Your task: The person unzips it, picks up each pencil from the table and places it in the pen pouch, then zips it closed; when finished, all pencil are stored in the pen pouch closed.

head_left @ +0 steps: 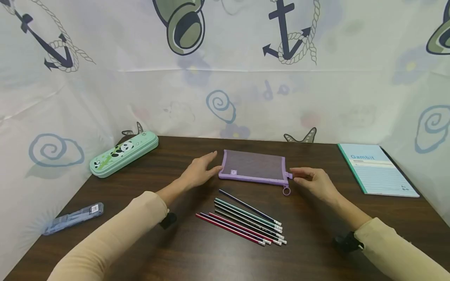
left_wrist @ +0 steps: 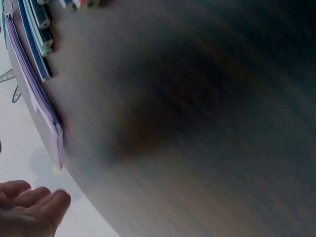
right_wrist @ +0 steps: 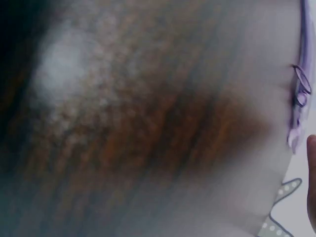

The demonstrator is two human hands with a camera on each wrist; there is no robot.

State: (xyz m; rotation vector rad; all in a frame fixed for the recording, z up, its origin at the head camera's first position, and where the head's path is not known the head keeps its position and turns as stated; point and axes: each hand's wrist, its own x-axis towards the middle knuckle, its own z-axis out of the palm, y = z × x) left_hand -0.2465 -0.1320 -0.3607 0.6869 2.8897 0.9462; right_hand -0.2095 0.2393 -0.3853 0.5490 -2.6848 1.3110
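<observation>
A purple mesh zipper pouch [head_left: 254, 166] lies flat towards the back of the table. My left hand [head_left: 199, 171] is at its left edge, fingers extended and thumb close to the corner; the left wrist view shows that hand's fingers [left_wrist: 52, 202] apart from the pouch [left_wrist: 37, 94]. Beside the pouch's right end, by its small side tab [head_left: 289, 175] and zipper ring [head_left: 286, 191], is my right hand [head_left: 316, 183] with loosely bent fingers. Whether a fingertip touches the tab is hard to tell. Several pencils [head_left: 242, 218] lie side by side in front of the pouch.
A green panda pencil case [head_left: 124, 154] sits at the back left, with a translucent blue case [head_left: 74, 218] nearer on the left. A Gambit notebook [head_left: 377, 169] lies at the right. Patterned white cloth [head_left: 225, 89] rises behind the dark wooden table [head_left: 190, 257].
</observation>
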